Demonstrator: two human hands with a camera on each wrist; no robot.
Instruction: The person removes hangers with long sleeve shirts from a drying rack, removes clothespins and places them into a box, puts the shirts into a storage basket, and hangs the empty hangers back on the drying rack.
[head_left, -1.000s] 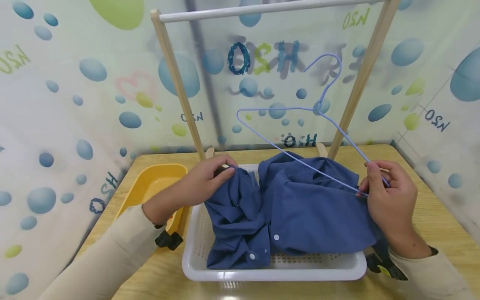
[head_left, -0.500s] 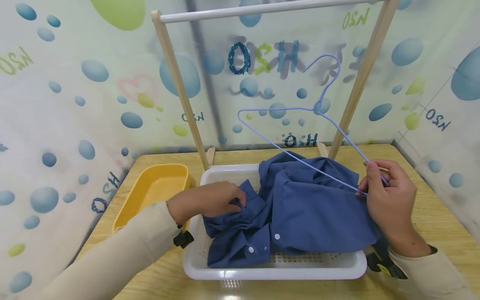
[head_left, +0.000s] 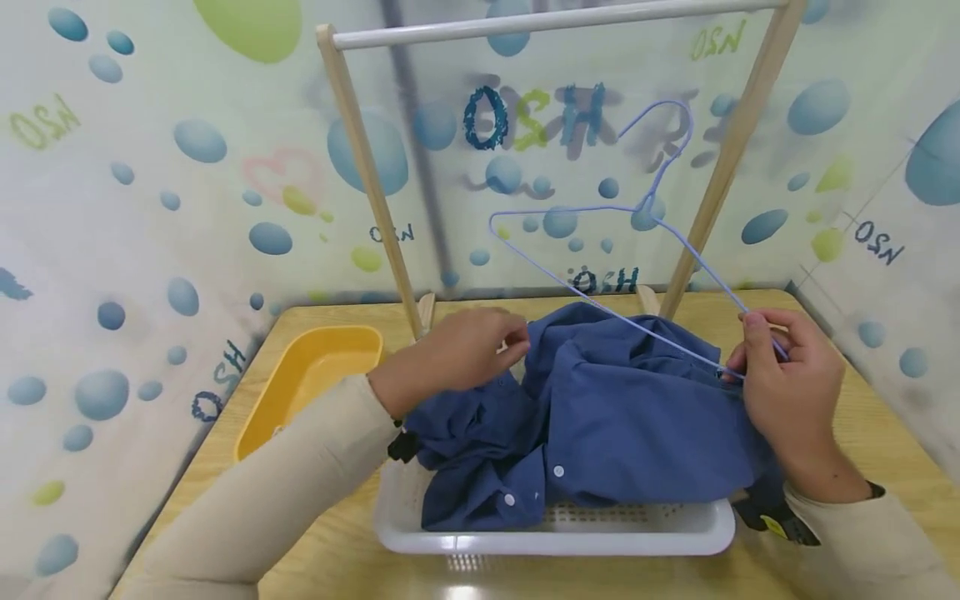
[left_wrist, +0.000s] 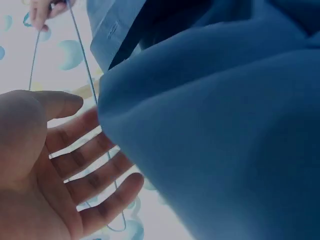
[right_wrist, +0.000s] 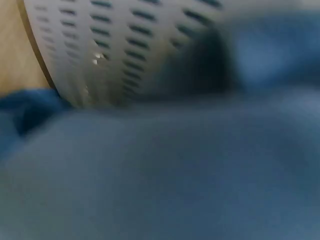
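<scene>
A navy blue button-up shirt (head_left: 637,425) lies bunched in a white perforated basket (head_left: 555,543). My right hand (head_left: 791,375) pinches one lower corner of a light-blue wire hanger (head_left: 649,202), whose hook points up behind the shirt. Over the shirt's left part, my left hand (head_left: 472,350) holds nothing. In the left wrist view its fingers (left_wrist: 102,182) are spread and loosely bent beside the blue cloth (left_wrist: 210,115), with the hanger wire running behind them. Blurred blue cloth (right_wrist: 175,175) covers most of the right wrist view and hides the right hand there.
A clothes rack with wooden posts (head_left: 367,175) and a white rail (head_left: 555,23) stands behind the basket. At the left is a yellow tray (head_left: 307,375) on the wooden table (head_left: 330,537). A patterned curtain (head_left: 225,250) surrounds the table.
My left hand let go of the shirt's left edge, first dropping onto the cloth, then rising to the right toward the hanger. The right hand still pinches the hanger, nearly unmoved.
</scene>
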